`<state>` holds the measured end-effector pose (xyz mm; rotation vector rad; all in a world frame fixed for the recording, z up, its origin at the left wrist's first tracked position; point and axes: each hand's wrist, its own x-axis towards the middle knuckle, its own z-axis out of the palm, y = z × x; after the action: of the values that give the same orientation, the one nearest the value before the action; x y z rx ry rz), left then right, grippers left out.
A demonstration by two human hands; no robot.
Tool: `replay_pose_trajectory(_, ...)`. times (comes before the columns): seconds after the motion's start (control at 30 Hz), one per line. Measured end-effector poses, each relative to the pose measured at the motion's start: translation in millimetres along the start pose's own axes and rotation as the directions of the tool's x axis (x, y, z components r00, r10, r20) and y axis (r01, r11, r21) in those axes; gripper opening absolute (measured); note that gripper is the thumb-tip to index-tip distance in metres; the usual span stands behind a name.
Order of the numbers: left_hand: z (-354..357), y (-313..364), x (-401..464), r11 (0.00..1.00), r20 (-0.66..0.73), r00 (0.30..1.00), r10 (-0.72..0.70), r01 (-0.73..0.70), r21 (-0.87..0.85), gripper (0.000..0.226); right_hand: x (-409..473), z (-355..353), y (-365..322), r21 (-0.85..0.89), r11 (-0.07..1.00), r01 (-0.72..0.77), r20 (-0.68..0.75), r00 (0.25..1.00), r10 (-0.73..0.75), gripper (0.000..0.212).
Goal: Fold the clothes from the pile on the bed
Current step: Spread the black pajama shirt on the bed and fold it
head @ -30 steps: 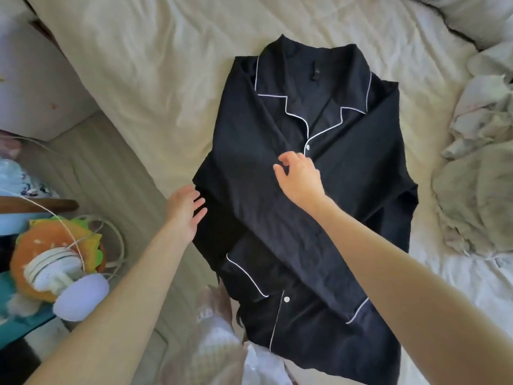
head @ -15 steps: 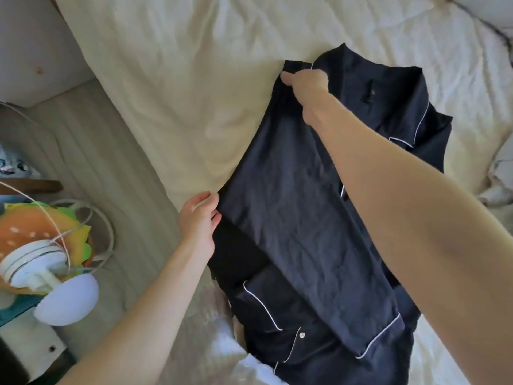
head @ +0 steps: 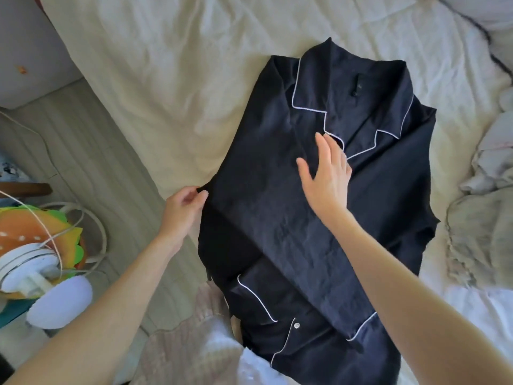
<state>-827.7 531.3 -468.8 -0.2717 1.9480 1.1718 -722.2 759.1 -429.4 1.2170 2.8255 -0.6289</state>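
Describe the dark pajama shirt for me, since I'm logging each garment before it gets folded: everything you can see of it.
The navy pajama shirt lies front up on the cream bedspread, its hem hanging off the near edge. Matte woven fabric, white piping on the notched collar and two lower pockets, a white button near the hem. Both sides are folded inward. The left hand pinches its left edge; the right hand rests open, flat on the chest.

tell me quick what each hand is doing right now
Left hand: pinches the left edge of the navy pajama shirt.
Right hand: open, fingers straight, flat over the shirt's chest.
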Motion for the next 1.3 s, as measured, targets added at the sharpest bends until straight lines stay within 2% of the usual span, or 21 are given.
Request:
replay_pose_trajectory(0.07, 0, -1, 3, 0.999, 0.03, 0.999, -0.013, 0.014, -0.029, 0.018, -44, 3, 21, -0.088, 0.994, 0.07, 0.014, 0.998, -0.069, 0.054)
replay_pose_trajectory(0.17, 4, -9, 2, 0.999, 0.099, 0.994, -0.039, 0.043, -0.034, 0.025, -104, 15, 48, -0.189, 0.968, 0.163, 0.134, 0.981, -0.139, 0.054)
replay_pose_trajectory(0.23, 8, -20, -5, 0.998, 0.147, 0.988, -0.039, 0.03, 0.059, 0.028, -136, 18, 63, -0.222, 0.968, 0.115, 0.19, 0.979, -0.073, 0.055)
replay_pose_trajectory(0.33, 13, -46, -26, 0.985, 0.204, 0.977, -0.061, 0.026, 0.171, 0.01, -168, 17, 87, -0.241, 0.97, 0.02, 0.219, 0.975, 0.034, 0.055)
replay_pose_trajectory(0.43, 15, -75, -54, 0.973, 0.168, 0.981, -0.098, 0.058, 0.223, 0.014, -194, 11, 111, -0.228, 0.974, -0.007, 0.229, 0.972, 0.06, 0.056)
replay_pose_trajectory(0.6, 20, -134, -112, 0.904, 0.092, 0.982, -0.162, 0.11, 0.412, 0.024, -246, 3, 154, -0.218, 0.974, -0.058, 0.23, 0.967, 0.109, 0.056)
replay_pose_trajectory(0.77, 17, -176, -164, 0.905, -0.052, 0.99, -0.134, 0.143, 0.402, 0.029, -312, -8, 198, -0.21, 0.974, -0.084, 0.251, 0.958, 0.136, 0.056)
replay_pose_trajectory(0.9, 13, -200, -198, 0.9, -0.066, 0.993, -0.099, 0.117, 0.42, 0.032, -355, -19, 222, -0.165, 0.977, -0.138, 0.251, 0.952, 0.177, 0.054)
replay_pose_trajectory(1.0, 15, -218, -220, 0.888, -0.108, 0.991, -0.077, 0.118, 0.445, 0.025, -379, -24, 235, -0.173, 0.972, -0.157, 0.274, 0.94, 0.201, 0.055)
replay_pose_trajectory(1.07, 15, -226, -230, 0.907, -0.17, 0.984, -0.046, 0.112, 0.405, 0.019, -389, -27, 238, -0.123, 0.979, -0.165, 0.228, 0.955, 0.19, 0.057)
replay_pose_trajectory(1.13, 14, -230, -236, 0.929, -0.222, 0.975, -0.016, 0.097, 0.358, 0.022, -395, -29, 239, -0.06, 0.972, -0.229, 0.129, 0.963, 0.235, 0.058)
replay_pose_trajectory(1.2, 13, -232, -240, 0.943, -0.252, 0.968, 0.014, 0.071, 0.326, 0.025, -402, -29, 242, 0.0, 0.93, -0.369, 0.066, 0.927, 0.368, 0.058)
replay_pose_trajectory(1.3, 14, -232, -247, 0.962, -0.237, 0.971, 0.023, 0.043, 0.27, 0.021, -405, -28, 248, 0.194, 0.725, -0.66, 0.109, 0.749, 0.653, 0.054)
